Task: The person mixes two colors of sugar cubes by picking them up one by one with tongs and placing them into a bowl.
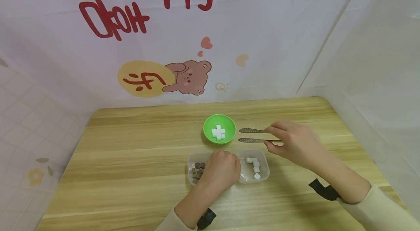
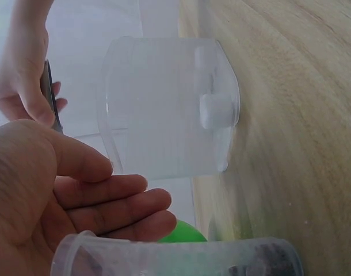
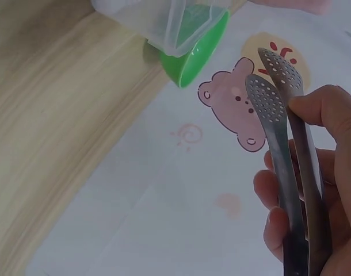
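My right hand (image 1: 292, 141) holds a pair of metal tongs (image 1: 252, 140) with perforated tips, parted and pointing left beside the green bowl (image 1: 230, 125). Nothing is between the tips. White cubes (image 1: 217, 133) lie clustered in the bowl. My left hand (image 1: 221, 171) is over the gap between two clear plastic boxes. In the left wrist view its fingers (image 2: 126, 210) are loosely bent and hold nothing. The right box (image 1: 244, 175) contains several white cubes (image 1: 256, 169). Several brown cubes (image 1: 197, 174) are in the left box (image 1: 190, 165), partly hidden by that hand.
Everything stands on a wood-grain table (image 1: 131, 158). A white cloth backdrop (image 1: 272, 34) with red characters and a pink cartoon bear (image 1: 191, 77) rises behind its far edge. More pale cloth hangs along both sides.
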A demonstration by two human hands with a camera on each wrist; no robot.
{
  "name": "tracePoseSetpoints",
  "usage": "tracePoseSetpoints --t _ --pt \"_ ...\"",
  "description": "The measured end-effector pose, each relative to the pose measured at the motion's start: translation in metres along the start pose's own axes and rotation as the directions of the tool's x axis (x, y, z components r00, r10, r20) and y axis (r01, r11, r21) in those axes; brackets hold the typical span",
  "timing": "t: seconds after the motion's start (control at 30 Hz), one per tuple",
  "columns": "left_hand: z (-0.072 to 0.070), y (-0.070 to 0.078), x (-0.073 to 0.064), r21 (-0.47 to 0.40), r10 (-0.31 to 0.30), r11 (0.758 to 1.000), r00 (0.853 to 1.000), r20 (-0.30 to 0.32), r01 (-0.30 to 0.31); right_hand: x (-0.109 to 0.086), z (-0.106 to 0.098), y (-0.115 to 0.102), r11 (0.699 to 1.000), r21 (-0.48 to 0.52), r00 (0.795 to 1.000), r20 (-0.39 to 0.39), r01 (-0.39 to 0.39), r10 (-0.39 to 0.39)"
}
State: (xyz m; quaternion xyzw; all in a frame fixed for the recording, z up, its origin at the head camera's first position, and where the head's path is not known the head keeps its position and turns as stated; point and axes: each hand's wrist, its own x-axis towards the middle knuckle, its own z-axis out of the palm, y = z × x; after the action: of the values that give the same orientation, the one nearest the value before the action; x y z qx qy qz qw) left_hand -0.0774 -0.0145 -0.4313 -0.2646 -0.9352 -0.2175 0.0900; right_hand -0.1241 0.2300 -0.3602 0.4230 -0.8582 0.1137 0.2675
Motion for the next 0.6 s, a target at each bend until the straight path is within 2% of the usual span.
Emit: tracePoseSetpoints --t 0.33,0.6 --pt "0.0 0.0 -0.001 -0.004 -0.009 1.0 1.0 0.003 0.009 -0.014 -0.014 -0.011 0.997 -0.044 0.994 0.093 0.064 -0.06" --pt "0.001 0.0 -0.001 -0.006 0.001 1.0 1.0 -0.002 -0.001 -0.02 -0.004 -0.022 0.985 -0.12 0.972 0.215 0.121 -0.093"
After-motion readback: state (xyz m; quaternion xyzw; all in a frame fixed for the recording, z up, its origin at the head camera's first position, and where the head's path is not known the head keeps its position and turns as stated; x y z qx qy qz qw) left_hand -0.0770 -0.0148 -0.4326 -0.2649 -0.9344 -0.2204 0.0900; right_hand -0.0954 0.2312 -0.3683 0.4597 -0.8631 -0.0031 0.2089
